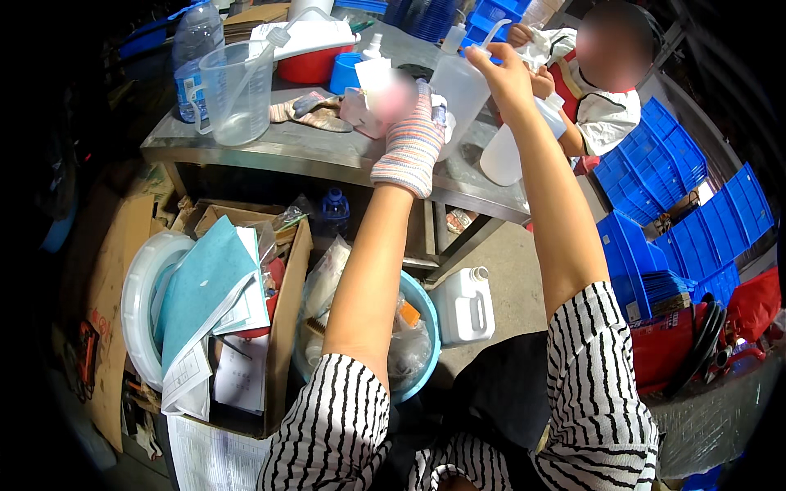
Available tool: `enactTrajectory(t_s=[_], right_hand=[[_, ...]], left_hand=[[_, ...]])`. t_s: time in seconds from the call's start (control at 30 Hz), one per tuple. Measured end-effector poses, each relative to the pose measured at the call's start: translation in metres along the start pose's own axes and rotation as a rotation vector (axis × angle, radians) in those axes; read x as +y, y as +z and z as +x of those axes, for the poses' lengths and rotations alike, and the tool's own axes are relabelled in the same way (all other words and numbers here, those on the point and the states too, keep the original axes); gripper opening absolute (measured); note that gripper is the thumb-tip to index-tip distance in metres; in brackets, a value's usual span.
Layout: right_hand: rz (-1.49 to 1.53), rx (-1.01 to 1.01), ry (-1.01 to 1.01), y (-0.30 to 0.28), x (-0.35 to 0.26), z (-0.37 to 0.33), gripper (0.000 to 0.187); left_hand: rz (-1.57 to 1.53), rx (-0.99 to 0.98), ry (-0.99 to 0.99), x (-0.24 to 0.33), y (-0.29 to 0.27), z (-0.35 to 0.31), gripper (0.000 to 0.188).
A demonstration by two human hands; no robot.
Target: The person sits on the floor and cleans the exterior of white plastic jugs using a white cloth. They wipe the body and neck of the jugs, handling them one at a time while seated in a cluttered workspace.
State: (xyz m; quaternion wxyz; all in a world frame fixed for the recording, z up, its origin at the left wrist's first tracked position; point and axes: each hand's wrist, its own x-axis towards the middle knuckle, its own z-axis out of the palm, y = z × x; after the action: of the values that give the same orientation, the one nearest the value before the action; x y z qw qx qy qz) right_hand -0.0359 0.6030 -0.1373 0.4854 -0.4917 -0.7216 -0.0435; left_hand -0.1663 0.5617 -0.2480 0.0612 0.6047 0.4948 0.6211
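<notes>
A translucent wash bottle (pixel 458 86) with a bent spout stands tilted at the table's front edge. My left hand (pixel 413 139), in a striped knit glove, is closed around the bottle's left side. My bare right hand (pixel 503 78) pinches the bottle's cap at the base of the spout; the fingertips partly hide the cap. Behind my right forearm a second white bottle (pixel 503 155) leans to the right. Left of my gloved hand lie a loose knit glove (pixel 315 110) and a pinkish, blurred item (pixel 368 110).
A clear measuring jug (pixel 237 98), water bottle (pixel 196 49), red bowl (pixel 315 65) and blue cup (pixel 345 74) stand on the metal table (pixel 327 151). Opposite, a person (pixel 610 114) works. Below are a carton (pixel 295 270), turquoise tub (pixel 430 327) and white canister (pixel 463 307); blue crates (pixel 655 164) stand right.
</notes>
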Motion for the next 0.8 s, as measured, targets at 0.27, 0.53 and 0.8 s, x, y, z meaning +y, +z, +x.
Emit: enactTrajectory(t_s=[0.27, 0.53, 0.8], right_hand=[[0.234, -0.089, 0.194, -0.003, 0.013, 0.009, 0.054], [0.232, -0.082, 0.103, -0.012, 0.009, 0.011, 0.058], [0.488, -0.377, 0.165, -0.027, 0.008, 0.012, 0.050]], left_hand=[[-0.064, -0.245, -0.175, 0.029, -0.030, 0.002, 0.041], [-0.084, -0.295, -0.155, 0.017, -0.012, 0.003, 0.042], [-0.039, -0.319, -0.153, 0.027, -0.028, -0.001, 0.038]])
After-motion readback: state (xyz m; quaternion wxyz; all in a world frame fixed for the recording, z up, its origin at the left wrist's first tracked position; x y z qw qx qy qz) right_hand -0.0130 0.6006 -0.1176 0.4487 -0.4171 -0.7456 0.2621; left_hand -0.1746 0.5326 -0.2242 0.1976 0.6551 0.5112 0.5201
